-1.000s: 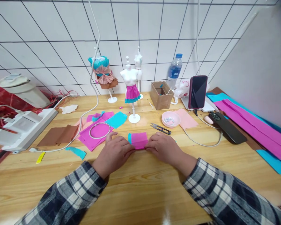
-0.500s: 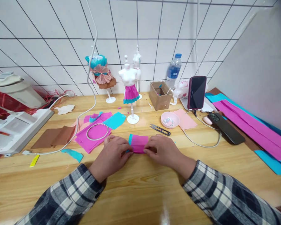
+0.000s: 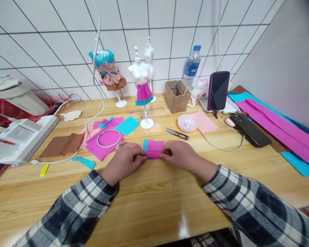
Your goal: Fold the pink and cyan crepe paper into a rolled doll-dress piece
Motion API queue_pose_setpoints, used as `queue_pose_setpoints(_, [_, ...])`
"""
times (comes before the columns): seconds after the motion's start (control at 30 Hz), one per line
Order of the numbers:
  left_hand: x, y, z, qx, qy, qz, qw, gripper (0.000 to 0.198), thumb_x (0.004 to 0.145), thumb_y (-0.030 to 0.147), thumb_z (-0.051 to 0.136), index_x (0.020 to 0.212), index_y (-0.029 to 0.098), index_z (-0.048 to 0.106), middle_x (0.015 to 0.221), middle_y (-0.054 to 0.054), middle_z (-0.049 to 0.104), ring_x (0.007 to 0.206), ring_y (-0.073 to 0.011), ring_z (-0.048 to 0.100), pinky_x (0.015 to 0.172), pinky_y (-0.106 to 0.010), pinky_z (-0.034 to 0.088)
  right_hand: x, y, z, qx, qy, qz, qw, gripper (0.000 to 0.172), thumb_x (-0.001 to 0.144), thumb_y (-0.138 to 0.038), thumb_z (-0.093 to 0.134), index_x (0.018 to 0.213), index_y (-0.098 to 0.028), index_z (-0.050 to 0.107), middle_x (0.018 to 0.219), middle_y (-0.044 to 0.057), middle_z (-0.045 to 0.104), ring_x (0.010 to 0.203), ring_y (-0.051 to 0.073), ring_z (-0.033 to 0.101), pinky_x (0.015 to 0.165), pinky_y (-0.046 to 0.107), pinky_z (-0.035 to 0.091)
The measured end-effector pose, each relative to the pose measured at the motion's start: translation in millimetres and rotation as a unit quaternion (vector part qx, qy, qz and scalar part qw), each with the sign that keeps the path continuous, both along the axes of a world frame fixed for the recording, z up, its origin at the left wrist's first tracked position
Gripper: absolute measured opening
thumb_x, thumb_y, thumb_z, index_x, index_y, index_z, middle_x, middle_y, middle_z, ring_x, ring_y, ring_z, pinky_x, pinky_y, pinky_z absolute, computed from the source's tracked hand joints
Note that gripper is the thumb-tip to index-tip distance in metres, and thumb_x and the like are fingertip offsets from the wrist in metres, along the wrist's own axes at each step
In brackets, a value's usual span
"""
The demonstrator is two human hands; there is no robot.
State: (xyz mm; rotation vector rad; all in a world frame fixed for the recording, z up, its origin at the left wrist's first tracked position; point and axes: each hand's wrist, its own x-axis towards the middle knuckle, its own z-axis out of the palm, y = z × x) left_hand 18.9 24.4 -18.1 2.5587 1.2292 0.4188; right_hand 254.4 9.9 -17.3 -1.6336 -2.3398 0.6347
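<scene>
A small magenta crepe paper piece [image 3: 154, 149] with a blue strip along its left edge lies near the middle of the table. My left hand [image 3: 128, 156] pinches its lower left part between thumb and fingers. At the lower right edge, my right hand [image 3: 179, 154] pinches it too, fingers curled. Thread snips [image 3: 177, 133] lie just beyond my right hand. Behind the paper stands a white mini mannequin [image 3: 139, 73] wearing a magenta skirt [image 3: 143, 93] with a blue hem. Magenta sheets [image 3: 103, 151] with a white ring [image 3: 109, 138] on them lie left of my left hand.
A pink bowl of beads [image 3: 187, 122], a cardboard box [image 3: 177, 99], a water bottle [image 3: 192, 67] and a propped phone [image 3: 218, 91] stand behind. Another phone [image 3: 251, 130] and long paper strips [image 3: 280, 127] lie right. A white cable [image 3: 94, 77] hangs left near a power strip [image 3: 28, 144].
The view has tilted down, so the objects at the back sit higher and the table's near edge shows. Both hands keep their pinch on the paper.
</scene>
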Motion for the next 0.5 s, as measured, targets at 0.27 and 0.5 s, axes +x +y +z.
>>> queue_pose_setpoints(0.27, [5.8,3.5,-1.7,-0.080,-0.046,0.060,0.994,0.020,0.085,0.030,0.054,0.084,0.020,0.072,0.121,-0.007,0.057,0.109,-0.0220,0.055,0.095,-0.038,0.044,-2.7,6.6,5.6,-0.028,-0.019,0.003,0.999,0.012,0.080,-0.028,0.057,0.073,-0.021,0.064,0.076,0.000,0.065,0.069,0.013,0.053,0.058,0.025,0.030])
queue_pose_setpoints(0.5, [13.5,2.7,-1.7,-0.073,0.023,0.119,0.990,0.021,0.086,0.035,0.053,0.084,0.022,0.070,0.135,-0.007,0.050,0.122,-0.0311,0.046,0.098,-0.055,0.035,-3.7,12.0,6.7,-0.073,-0.031,-0.002,0.997,0.012,0.076,-0.028,0.058,0.069,-0.020,0.064,0.066,-0.001,0.063,0.061,0.012,0.052,0.054,0.024,0.029])
